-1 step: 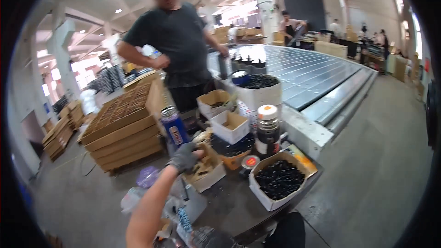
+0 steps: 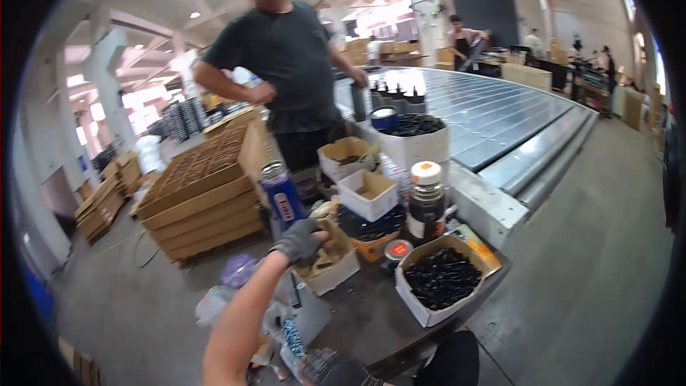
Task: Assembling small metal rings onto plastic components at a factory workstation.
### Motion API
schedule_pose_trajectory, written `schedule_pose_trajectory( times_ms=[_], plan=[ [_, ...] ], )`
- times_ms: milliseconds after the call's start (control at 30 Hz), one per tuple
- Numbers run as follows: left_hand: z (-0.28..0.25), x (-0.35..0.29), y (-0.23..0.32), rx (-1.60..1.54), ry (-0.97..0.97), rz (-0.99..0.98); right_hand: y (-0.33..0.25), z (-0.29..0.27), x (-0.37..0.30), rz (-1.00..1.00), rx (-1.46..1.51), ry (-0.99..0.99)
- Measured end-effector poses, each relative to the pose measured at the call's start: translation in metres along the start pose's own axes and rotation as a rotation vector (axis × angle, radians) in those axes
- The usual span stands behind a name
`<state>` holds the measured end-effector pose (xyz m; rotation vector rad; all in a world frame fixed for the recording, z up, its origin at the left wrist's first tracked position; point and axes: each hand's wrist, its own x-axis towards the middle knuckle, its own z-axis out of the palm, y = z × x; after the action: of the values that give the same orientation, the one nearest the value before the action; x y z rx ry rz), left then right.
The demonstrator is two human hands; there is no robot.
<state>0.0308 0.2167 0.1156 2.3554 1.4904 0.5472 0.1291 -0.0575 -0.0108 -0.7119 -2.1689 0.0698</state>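
Just under the left hand (image 2: 297,244), tan pieces (image 2: 319,263) in a box (image 2: 340,276).

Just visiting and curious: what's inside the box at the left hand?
Tan pieces lie inside the box; the left hand covers part, so whatever is beneath it cannot be seen.

Grey glove (image 2: 299,241), white-and-brown box (image 2: 340,276), blue can (image 2: 283,199), black parts (image 2: 443,279), purple bag (image 2: 239,270)

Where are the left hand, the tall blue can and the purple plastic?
Left hand (image 2: 299,242): head view, on its gloved back.
Tall blue can (image 2: 283,199): head view, on its side.
Purple plastic (image 2: 238,270): head view, on its middle.
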Motion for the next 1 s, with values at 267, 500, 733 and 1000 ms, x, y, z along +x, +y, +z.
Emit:
schedule_pose_trajectory(
  times_ms=[267,500,733,1000],
  plan=[
    [-0.006,-0.005,0.008,-0.043,-0.037,-0.119,0.012,-0.031,0.002,-0.002,0.135,0.084],
    [-0.021,-0.064,0.023,-0.531,0.157,-0.098,0.049,-0.087,-0.014,0.101,0.199,0.118],
    [0.019,-0.197,0.048,-1.043,-0.045,-0.162,0.055,-0.104,-0.005,0.488,0.493,0.215],
    [0.050,-0.253,0.080,-1.065,-0.047,-0.260,0.033,-0.091,-0.012,0.593,0.761,0.229]
  ],
)
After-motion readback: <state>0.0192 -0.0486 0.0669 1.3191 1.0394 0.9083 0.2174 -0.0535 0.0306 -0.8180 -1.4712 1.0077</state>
